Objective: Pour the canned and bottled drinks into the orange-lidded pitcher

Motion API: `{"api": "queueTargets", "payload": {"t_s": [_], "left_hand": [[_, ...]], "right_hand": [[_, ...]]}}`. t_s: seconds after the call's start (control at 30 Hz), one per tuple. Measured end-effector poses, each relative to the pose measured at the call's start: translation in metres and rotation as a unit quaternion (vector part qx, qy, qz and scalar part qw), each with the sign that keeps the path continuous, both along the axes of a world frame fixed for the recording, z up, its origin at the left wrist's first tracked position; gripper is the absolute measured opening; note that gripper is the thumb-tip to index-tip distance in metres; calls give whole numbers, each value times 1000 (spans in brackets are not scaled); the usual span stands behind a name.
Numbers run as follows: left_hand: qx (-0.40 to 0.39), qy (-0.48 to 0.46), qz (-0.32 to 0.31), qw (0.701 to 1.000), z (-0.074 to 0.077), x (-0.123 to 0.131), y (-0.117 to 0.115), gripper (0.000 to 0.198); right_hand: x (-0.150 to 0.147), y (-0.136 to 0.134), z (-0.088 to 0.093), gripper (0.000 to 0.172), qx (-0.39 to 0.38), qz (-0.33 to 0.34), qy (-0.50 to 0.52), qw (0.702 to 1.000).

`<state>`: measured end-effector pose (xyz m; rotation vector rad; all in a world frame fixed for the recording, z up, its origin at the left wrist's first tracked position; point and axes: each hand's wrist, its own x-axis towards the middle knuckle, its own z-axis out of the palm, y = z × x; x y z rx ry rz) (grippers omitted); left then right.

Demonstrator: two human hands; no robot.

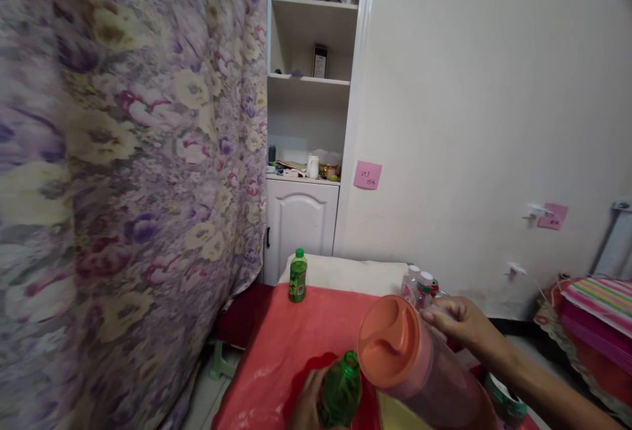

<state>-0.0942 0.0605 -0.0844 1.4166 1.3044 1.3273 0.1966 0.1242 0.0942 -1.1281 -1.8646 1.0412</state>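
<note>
My left hand [309, 398] is wrapped round a green plastic bottle [342, 390], which stands uncapped with its mouth up. Gripped by its handle in my right hand [457, 319] is a clear pitcher [447, 384] with an orange lid [390, 341]. The pitcher is tilted to the left, its lid close beside the bottle's mouth. I cannot tell whether they touch or whether liquid is flowing. A second green bottle [297, 278], with its cap on, stands upright at the table's far left.
A red cloth [276, 351] covers the table. Small bottles with white caps [424, 280] stand behind the pitcher, and a roll of tape [506, 396] lies at the right. A floral curtain [148, 153] hangs on the left; a white cabinet [302, 219] is behind.
</note>
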Motion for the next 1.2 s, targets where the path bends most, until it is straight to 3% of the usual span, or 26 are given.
{"api": "queueTargets", "payload": {"t_s": [0.27, 0.67, 0.97, 1.2], "left_hand": [[11, -1, -23, 1000, -11, -4, 4, 79], [22, 3, -19, 1000, -13, 0, 1, 75], [-7, -1, -17, 1000, -6, 3, 0, 80], [-14, -4, -28, 1000, -11, 1, 2, 81]], "right_hand": [[-3, 0, 3, 62, 17, 13, -30, 999], [-5, 4, 9, 54, 27, 16, -77, 997], [-9, 4, 18, 50, 39, 11, -121, 992], [-15, 3, 24, 48, 41, 45, -121, 991]]}}
